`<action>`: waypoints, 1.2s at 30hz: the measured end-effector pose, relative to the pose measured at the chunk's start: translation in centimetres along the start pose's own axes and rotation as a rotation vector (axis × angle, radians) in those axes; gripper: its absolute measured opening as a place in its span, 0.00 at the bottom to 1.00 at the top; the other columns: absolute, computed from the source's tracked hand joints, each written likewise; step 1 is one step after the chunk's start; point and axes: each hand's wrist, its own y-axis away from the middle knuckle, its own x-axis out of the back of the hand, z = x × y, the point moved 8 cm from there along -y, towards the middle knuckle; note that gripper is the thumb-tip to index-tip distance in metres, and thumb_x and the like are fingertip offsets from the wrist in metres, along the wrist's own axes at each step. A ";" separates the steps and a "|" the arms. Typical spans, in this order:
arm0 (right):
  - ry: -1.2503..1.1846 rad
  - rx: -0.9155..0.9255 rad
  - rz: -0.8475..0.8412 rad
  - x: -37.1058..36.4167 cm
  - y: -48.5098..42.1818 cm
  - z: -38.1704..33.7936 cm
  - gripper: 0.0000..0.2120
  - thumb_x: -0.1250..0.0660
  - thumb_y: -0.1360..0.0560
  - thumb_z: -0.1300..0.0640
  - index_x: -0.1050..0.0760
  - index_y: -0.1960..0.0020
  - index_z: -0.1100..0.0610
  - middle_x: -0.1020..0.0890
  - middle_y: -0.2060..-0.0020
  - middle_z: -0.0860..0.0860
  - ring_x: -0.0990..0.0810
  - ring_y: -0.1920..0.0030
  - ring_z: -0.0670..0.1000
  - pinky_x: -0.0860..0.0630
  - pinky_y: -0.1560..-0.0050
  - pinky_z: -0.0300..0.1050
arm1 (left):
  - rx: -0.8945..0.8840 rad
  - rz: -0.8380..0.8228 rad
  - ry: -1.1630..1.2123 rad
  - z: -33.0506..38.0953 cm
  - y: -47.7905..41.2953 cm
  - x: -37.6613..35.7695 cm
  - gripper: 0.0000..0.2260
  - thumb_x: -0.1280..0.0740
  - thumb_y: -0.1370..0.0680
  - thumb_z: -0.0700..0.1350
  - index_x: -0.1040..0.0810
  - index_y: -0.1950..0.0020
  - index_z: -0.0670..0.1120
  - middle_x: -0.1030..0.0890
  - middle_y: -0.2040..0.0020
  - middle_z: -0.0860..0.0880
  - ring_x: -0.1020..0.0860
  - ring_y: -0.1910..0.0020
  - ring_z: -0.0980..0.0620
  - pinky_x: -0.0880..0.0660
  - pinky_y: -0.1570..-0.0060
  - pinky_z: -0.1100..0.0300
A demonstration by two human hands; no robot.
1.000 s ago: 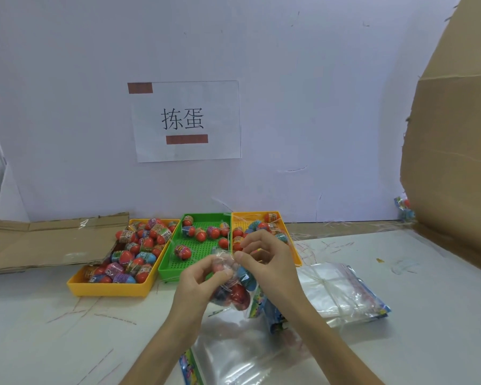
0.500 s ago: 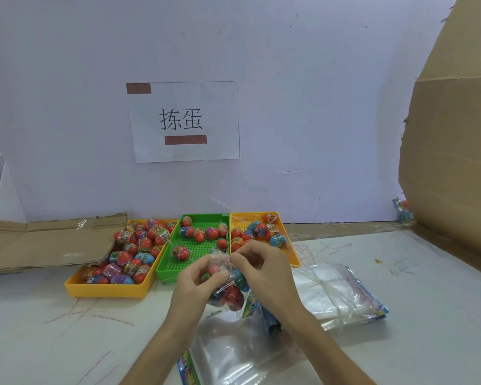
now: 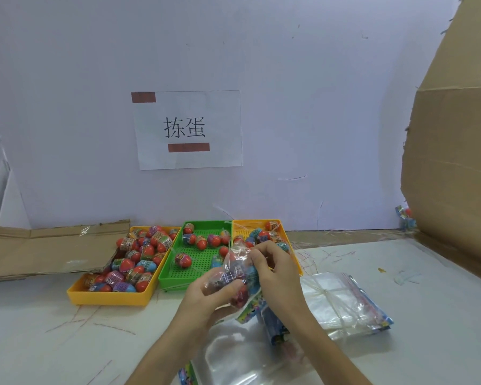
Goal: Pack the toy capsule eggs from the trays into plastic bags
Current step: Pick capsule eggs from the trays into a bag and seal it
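Lower centre of the frame, just in front of the trays (image 3: 175,284), the left hand (image 3: 204,297) cups the belly of a small bag (image 3: 233,259) of eggs (image 3: 240,297) while the right hand (image 3: 278,275) pinches its mouth, which I'd say wants twisting tight with the eggs bunched low.

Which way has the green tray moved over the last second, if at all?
No. The green tray still sits between the left yellow tray and right yellow tray, at the same offset below the paper sign on the wall.
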 end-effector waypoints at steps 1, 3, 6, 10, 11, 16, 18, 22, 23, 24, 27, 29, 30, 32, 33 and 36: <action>-0.002 -0.009 0.014 0.1 0.0 0.1 0.09 0.36 0.17 0.57 0.23 0.56 0.53 0.20 0.64 0.46 0.22 0.62 0.41 0.25 0.61 0.32 | 0.009 0.007 0.004 -0.1 0.0 0.0 0.26 0.22 0.35 0.46 0.19 0.39 0.41 0.14 0.47 0.39 0.14 0.49 0.41 0.17 0.54 0.56; -0.037 -0.022 0.038 0.3 0.0 0.3 0.09 0.36 0.17 0.57 0.23 0.56 0.53 0.19 0.65 0.44 0.21 0.63 0.41 0.24 0.62 0.33 | 0.014 0.056 0.033 -0.2 -0.2 0.5 0.23 0.23 0.34 0.47 0.19 0.42 0.38 0.14 0.48 0.39 0.14 0.50 0.42 0.17 0.55 0.57; -0.124 -0.067 0.046 0.5 -0.2 0.8 0.10 0.36 0.17 0.58 0.22 0.57 0.55 0.19 0.65 0.46 0.22 0.64 0.41 0.23 0.63 0.35 | 0.011 0.093 0.066 0.2 -0.2 0.9 0.21 0.27 0.30 0.51 0.18 0.42 0.39 0.13 0.48 0.40 0.13 0.53 0.46 0.18 0.58 0.59; -0.231 -0.163 -0.017 -0.2 -0.5 1.5 0.11 0.38 0.16 0.58 0.22 0.55 0.60 0.18 0.63 0.50 0.19 0.61 0.45 0.20 0.61 0.39 | -0.009 0.074 0.096 0.6 -0.1 0.8 0.21 0.31 0.26 0.54 0.17 0.41 0.41 0.13 0.47 0.40 0.14 0.53 0.48 0.19 0.60 0.60; -0.254 -0.180 -0.034 -0.4 -0.5 1.6 0.12 0.39 0.16 0.58 0.22 0.55 0.60 0.18 0.63 0.51 0.19 0.61 0.46 0.19 0.61 0.40 | -0.014 0.074 0.097 0.7 0.0 0.7 0.20 0.31 0.26 0.54 0.16 0.42 0.42 0.13 0.47 0.40 0.14 0.53 0.48 0.19 0.60 0.59; -0.301 -0.229 -0.055 -0.8 -0.5 1.8 0.16 0.42 0.15 0.57 0.23 0.58 0.59 0.19 0.67 0.46 0.19 0.64 0.42 0.22 0.65 0.37 | -0.047 0.067 0.112 1.0 0.1 0.3 0.12 0.33 0.25 0.53 0.12 0.49 0.51 0.13 0.47 0.41 0.13 0.51 0.46 0.18 0.59 0.58; -0.280 -0.231 -0.053 -0.8 -0.4 1.7 0.17 0.43 0.15 0.56 0.22 0.58 0.59 0.19 0.67 0.45 0.19 0.64 0.42 0.22 0.65 0.37 | -0.051 0.069 0.130 1.0 0.1 0.2 0.12 0.33 0.25 0.52 0.12 0.50 0.50 0.13 0.47 0.41 0.13 0.51 0.46 0.18 0.59 0.58; -0.269 -0.323 -0.057 -0.9 -0.4 2.4 0.17 0.43 0.15 0.53 0.20 0.53 0.60 0.16 0.56 0.56 0.15 0.54 0.53 0.17 0.52 0.50 | -0.041 0.093 0.178 0.6 -0.2 0.4 0.16 0.34 0.25 0.50 0.14 0.45 0.42 0.14 0.48 0.39 0.13 0.53 0.46 0.17 0.61 0.56; -0.271 -0.353 -0.074 -1.1 -0.3 2.6 0.16 0.43 0.15 0.53 0.20 0.52 0.59 0.15 0.53 0.58 0.15 0.53 0.53 0.17 0.51 0.50 | -0.040 0.094 0.178 0.6 -0.2 0.4 0.17 0.34 0.25 0.50 0.16 0.43 0.41 0.14 0.48 0.39 0.13 0.54 0.46 0.17 0.61 0.56; -0.275 -0.369 -0.096 -1.3 -0.2 2.8 0.16 0.43 0.15 0.53 0.19 0.51 0.58 0.15 0.52 0.58 0.15 0.54 0.51 0.17 0.52 0.47 | -0.040 0.090 0.173 0.5 -0.2 0.5 0.18 0.34 0.25 0.50 0.17 0.42 0.40 0.14 0.48 0.39 0.13 0.54 0.46 0.17 0.61 0.56; -0.273 -0.373 -0.140 -1.7 -0.1 2.6 0.17 0.44 0.15 0.53 0.19 0.48 0.59 0.15 0.52 0.57 0.15 0.56 0.48 0.18 0.59 0.40 | -0.038 0.093 0.162 0.5 -0.3 0.7 0.18 0.34 0.25 0.50 0.18 0.41 0.41 0.14 0.48 0.39 0.14 0.55 0.47 0.17 0.61 0.55; -0.271 -0.366 -0.128 -1.5 -0.1 2.7 0.18 0.43 0.15 0.52 0.19 0.49 0.62 0.15 0.53 0.58 0.14 0.54 0.51 0.16 0.56 0.46 | -0.038 0.115 0.156 0.5 -0.2 1.0 0.19 0.34 0.26 0.50 0.18 0.40 0.42 0.14 0.48 0.40 0.14 0.55 0.47 0.17 0.60 0.54; -0.269 -0.376 -0.113 -1.4 -0.2 2.9 0.20 0.43 0.15 0.50 0.20 0.50 0.65 0.15 0.53 0.59 0.14 0.52 0.53 0.17 0.52 0.50 | -0.043 0.126 0.146 0.6 -0.2 1.2 0.19 0.34 0.26 0.51 0.18 0.40 0.42 0.13 0.48 0.41 0.14 0.55 0.47 0.17 0.59 0.54; -0.278 -0.414 -0.071 -0.9 -0.4 3.2 0.22 0.43 0.15 0.48 0.21 0.55 0.63 0.15 0.55 0.59 0.15 0.53 0.55 0.18 0.49 0.51 | -0.058 0.142 0.106 0.8 -0.1 1.3 0.18 0.33 0.26 0.52 0.17 0.41 0.43 0.13 0.48 0.42 0.14 0.54 0.48 0.17 0.60 0.56; -0.284 -0.400 -0.065 -0.6 -0.6 3.0 0.21 0.42 0.16 0.47 0.21 0.56 0.59 0.15 0.57 0.57 0.15 0.54 0.53 0.18 0.53 0.47 | -0.064 0.146 0.083 0.9 -0.1 1.2 0.18 0.33 0.26 0.52 0.17 0.41 0.44 0.13 0.49 0.42 0.14 0.55 0.48 0.18 0.60 0.57; -0.361 -0.253 -0.166 -0.3 -1.0 1.5 0.13 0.36 0.18 0.47 0.19 0.50 0.55 0.16 0.56 0.50 0.17 0.56 0.50 0.22 0.61 0.38 | -0.072 0.170 0.039 1.0 0.2 1.1 0.17 0.33 0.26 0.54 0.16 0.44 0.46 0.12 0.51 0.43 0.13 0.57 0.49 0.19 0.64 0.61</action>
